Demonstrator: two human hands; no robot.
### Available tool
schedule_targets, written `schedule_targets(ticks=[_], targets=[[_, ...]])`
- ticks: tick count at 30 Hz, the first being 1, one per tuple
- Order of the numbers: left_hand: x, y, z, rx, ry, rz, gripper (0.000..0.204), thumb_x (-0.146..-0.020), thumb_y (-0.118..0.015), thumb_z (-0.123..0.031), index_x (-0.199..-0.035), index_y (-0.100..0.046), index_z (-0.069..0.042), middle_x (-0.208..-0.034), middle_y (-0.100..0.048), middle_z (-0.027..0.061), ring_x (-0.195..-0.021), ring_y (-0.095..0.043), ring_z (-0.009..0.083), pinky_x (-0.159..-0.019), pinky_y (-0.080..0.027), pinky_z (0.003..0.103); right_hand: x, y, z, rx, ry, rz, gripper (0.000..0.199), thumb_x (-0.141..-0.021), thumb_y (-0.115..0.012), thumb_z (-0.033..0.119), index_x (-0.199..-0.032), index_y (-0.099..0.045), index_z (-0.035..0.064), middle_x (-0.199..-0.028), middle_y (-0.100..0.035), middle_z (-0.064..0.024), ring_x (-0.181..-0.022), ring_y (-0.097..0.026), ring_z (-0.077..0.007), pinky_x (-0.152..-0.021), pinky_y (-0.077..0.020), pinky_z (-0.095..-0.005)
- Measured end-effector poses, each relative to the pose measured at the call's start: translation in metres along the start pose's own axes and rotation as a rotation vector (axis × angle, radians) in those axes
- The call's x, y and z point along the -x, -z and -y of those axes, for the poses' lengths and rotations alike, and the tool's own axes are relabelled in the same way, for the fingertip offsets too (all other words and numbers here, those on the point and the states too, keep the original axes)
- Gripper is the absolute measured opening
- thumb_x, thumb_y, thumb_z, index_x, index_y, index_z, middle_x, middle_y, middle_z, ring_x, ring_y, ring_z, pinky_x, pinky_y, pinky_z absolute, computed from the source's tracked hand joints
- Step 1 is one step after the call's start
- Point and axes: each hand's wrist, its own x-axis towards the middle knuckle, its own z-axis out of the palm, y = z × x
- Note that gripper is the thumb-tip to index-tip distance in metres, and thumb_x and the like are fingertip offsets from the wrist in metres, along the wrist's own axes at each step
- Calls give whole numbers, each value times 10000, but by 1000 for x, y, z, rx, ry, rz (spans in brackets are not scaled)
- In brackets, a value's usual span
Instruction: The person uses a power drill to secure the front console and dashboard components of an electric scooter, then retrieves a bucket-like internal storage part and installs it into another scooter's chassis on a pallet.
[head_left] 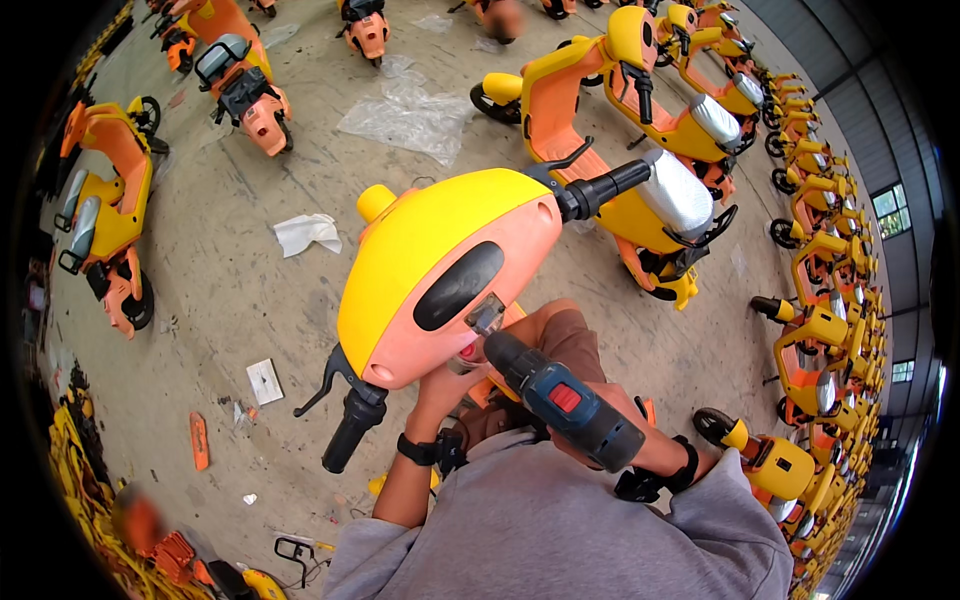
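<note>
Bodywork [430,245] of a scooter is seen at the middle of the head view, shaped as a rounded front housing: glossy yellow over its top, salmon orange on the side turned toward the wearer. A black oval panel [459,286] is set into the orange face. At 10 to 11 o'clock of the housing a short yellow stub [376,203] is carried; at 2 o'clock and 7 o'clock black handlebar grips [618,184] are borne, each with a brake lever. Near the lower edge, at 4 to 5 o'clock, a small metal bracket [487,313] is exposed.

A dark blue drill [578,402] with a red patch is gripped by the right hand [616,403], its fingers partly hidden by the tool. Its nose is pointed at the bracket; whether contact is made cannot be told. The left hand [447,384] is placed at 6 o'clock, under the housing's edge; its fingers are largely covered, so their closure cannot be told.

The grey floor [330,330] is scuffed and littered: clear plastic sheeting [410,118] at 11 o'clock, white paper [307,234] at 10, an orange strip [200,441] at 8. Similar scooters are parked at 10 and 1 o'clock, and dense rows [825,310] are lined up at 3, beside a ribbed grey wall pierced by windows [891,210].
</note>
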Motion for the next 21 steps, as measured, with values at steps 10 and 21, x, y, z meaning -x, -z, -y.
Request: schedule_targets(ticks=[10, 21], targets=[[0, 3, -17, 66, 10, 25, 497, -784, -840, -170, -1196, -624, 3, -1164, -677, 102, -1075, -642, 199, -927, -508, 353, 7, 3, -9, 52, 27, 40, 313, -737, -749, 81, -1005, -616, -13, -907, -648, -130, -833, -644, -269, -763, -518, -354], [13, 6, -6, 9, 86, 124, 634, -702, -861, -72, -1262, -573, -3, -1169, -660, 106, -1080, -642, 197, -928, -527, 350, 82, 38, -97, 185, -60, -431, 342, -760, -758, 116, -1066, -639, 21, -961, -662, -154, -856, -636, -325, -793, -506, -393]])
